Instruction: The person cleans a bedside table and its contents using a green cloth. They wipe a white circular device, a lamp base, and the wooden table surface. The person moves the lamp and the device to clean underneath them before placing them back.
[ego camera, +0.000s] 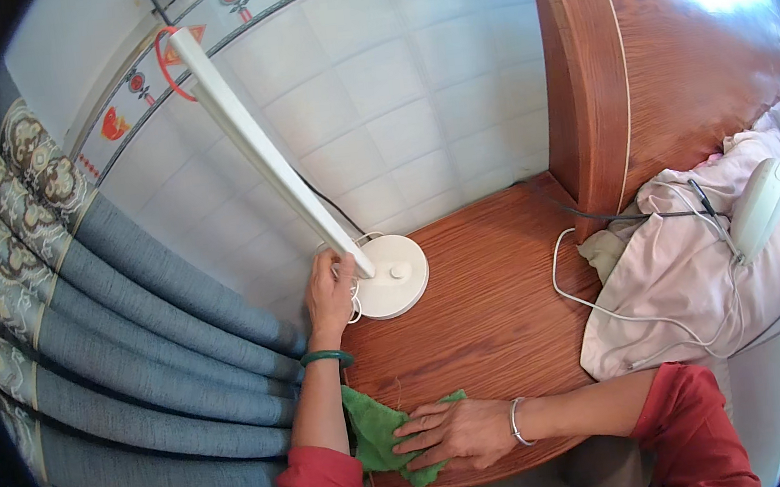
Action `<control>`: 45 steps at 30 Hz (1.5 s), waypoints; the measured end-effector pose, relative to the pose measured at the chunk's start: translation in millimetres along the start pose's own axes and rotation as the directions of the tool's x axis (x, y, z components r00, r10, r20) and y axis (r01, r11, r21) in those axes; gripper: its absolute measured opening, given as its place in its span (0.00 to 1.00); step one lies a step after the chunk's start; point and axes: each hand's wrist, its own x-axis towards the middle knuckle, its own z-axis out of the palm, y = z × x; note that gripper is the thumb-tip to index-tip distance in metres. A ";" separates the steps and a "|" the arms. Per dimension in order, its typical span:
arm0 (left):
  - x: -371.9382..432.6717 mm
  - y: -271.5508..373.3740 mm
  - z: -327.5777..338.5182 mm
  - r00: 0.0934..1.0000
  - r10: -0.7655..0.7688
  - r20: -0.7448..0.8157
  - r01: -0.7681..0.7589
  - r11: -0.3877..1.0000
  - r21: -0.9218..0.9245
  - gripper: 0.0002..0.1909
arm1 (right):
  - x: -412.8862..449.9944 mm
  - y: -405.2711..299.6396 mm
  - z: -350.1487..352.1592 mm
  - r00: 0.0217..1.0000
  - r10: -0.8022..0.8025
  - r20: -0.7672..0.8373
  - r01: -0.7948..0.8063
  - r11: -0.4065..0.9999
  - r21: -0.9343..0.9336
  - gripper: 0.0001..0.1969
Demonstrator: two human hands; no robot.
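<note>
A white desk lamp [274, 156] with a round base [401, 292] stands on a wood-grain bedside cabinet top [496, 303]. My left hand [330, 285] grips the foot of its stem, where a loop of white cord hangs by the fingers. Near the front edge, my right hand [464, 435] presses a green cloth [373, 423] against the wood with fingers spread. Part of the cloth lies hidden beneath the palm, and its left end reaches the cabinet's left edge.
Blue-grey curtains [182, 365] hang close on the left. White tiles [389, 101] cover the wall behind. A wooden headboard [587, 80] rises at the right. A pale pink cloth [640, 317] bears a white handheld device [761, 211] and trailing cords.
</note>
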 end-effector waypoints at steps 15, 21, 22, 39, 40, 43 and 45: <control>-25.9 -24.5 -30.4 0.964 -0.253 -0.081 0.242 0.962 -0.125 0.24 | -5.1 -0.2 -4.7 0.998 0.026 0.049 -0.025 0.999 -0.024 0.21; -45.8 -33.3 -57.3 0.899 -0.418 -0.128 0.387 0.897 -0.212 0.20 | 2.1 -3.3 -2.2 0.998 0.031 0.047 -0.029 0.999 -0.047 0.22; -53.9 -37.4 -61.6 0.900 -0.394 -0.186 0.342 0.904 -0.255 0.19 | 5.0 -5.0 -0.6 0.999 0.038 0.038 -0.035 0.997 -0.063 0.22; -232.8 85.3 -91.5 0.973 -0.179 -0.146 0.113 0.919 -0.377 0.14 | 14.4 -27.1 10.5 0.990 0.138 0.006 -0.133 0.967 -0.219 0.31; -230.3 87.6 -96.7 0.975 -0.167 -0.148 0.099 0.919 -0.383 0.13 | 13.8 -30.8 16.3 0.991 0.136 -0.022 -0.137 0.970 -0.201 0.31; -233.0 65.4 -101.5 0.969 -0.143 -0.201 0.044 0.903 -0.428 0.13 | 15.6 -58.2 38.0 0.986 0.166 0.021 -0.162 0.978 -0.131 0.32; -234.5 57.3 -100.5 0.947 -0.243 -0.210 0.110 0.859 -0.499 0.11 | 13.2 -87.3 48.2 0.981 0.191 -0.013 -0.191 0.975 -0.117 0.32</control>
